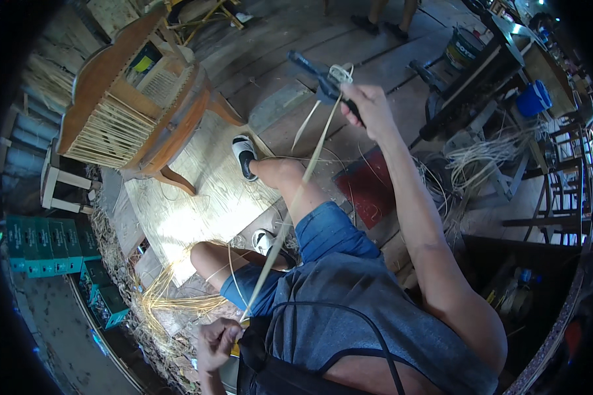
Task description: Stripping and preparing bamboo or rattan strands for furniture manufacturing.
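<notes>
A long pale cane strip [290, 214] runs taut on a slant across my lap, between my two hands. Low in the view, my left hand [217, 343] is closed, pinching the strip's near end beside a small yellow object [236, 347] that is partly hidden. My right hand [367, 110], raised and stretched forward, is closed round a long black hand tool [319, 76] whose exact kind I cannot make out. The strip's far end meets that hand, and a small pale coil of cane [340, 74] sits against the tool. A loose tail hangs beside it.
A wooden chair [171, 141] with partly woven cane stands front left on a plywood sheet [207, 217]. Loose cane bundles lie by my left knee [171, 306] and at right [481, 158]. Green boxes [46, 243] stand left, a blue bucket [534, 99] right. Another person's feet [379, 26] show far ahead.
</notes>
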A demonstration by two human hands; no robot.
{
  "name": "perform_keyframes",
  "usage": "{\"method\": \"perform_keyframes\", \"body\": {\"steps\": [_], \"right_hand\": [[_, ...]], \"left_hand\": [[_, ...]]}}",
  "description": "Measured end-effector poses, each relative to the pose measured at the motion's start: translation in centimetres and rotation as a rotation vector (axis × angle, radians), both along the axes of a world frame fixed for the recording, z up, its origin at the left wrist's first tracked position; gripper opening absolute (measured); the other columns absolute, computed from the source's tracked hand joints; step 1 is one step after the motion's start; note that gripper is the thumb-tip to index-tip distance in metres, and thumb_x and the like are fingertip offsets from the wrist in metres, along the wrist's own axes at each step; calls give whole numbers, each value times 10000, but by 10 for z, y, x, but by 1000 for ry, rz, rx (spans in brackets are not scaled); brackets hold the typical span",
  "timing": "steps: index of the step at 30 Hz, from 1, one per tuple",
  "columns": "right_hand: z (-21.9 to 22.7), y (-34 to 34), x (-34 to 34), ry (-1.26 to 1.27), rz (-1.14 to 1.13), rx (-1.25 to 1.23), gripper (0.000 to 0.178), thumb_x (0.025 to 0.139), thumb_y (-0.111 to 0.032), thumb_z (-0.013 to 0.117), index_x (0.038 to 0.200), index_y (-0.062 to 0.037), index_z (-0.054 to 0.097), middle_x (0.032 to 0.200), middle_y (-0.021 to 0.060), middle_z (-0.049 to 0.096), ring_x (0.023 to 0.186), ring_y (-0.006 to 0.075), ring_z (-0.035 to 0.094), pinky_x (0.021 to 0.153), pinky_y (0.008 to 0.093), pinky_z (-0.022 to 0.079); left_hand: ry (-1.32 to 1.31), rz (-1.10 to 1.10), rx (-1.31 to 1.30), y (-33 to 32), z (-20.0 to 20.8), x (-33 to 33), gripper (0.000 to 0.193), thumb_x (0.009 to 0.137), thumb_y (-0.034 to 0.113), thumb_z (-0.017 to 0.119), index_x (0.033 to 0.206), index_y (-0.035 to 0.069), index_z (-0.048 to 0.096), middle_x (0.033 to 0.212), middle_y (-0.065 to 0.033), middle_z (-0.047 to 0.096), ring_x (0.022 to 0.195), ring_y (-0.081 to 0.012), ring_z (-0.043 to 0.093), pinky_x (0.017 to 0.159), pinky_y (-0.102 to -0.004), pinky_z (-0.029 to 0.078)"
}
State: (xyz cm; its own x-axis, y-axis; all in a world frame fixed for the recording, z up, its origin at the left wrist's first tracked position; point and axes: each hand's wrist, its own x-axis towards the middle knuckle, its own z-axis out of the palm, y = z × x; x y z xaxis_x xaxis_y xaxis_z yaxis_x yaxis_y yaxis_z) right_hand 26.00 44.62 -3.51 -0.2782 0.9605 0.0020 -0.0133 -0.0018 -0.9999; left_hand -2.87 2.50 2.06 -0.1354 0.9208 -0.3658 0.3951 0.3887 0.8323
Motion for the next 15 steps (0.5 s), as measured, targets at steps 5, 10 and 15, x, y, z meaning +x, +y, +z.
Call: {"method": "perform_keyframes", "body": {"steps": [5,10,15], "right_hand": [[25,-69,-23,-382,10,315,365,962,-279,499,752,0,604,584,13,563,454,63,491,428,239,369],[34,-125,-54,-327,101,432,266,935,-207,548,798,17,589,601,172,532,513,185,554,498,330,429],[11,-128,-52,-374,84,453,257,922,-193,560,776,18,567,624,213,518,519,352,517,489,361,414]], "left_hand": [[530,-194,335,118,-25,-19,555,833,329,676,1212,-50,533,1132,-243,598,1034,-370,584,887,-412,462],[-316,-16,318,224,-38,69,292,942,260,572,948,-32,578,786,-36,584,711,-124,569,637,-267,459],[-345,15,248,228,-36,84,271,931,207,588,784,-14,537,532,-8,478,463,-127,497,436,-269,371]]}}
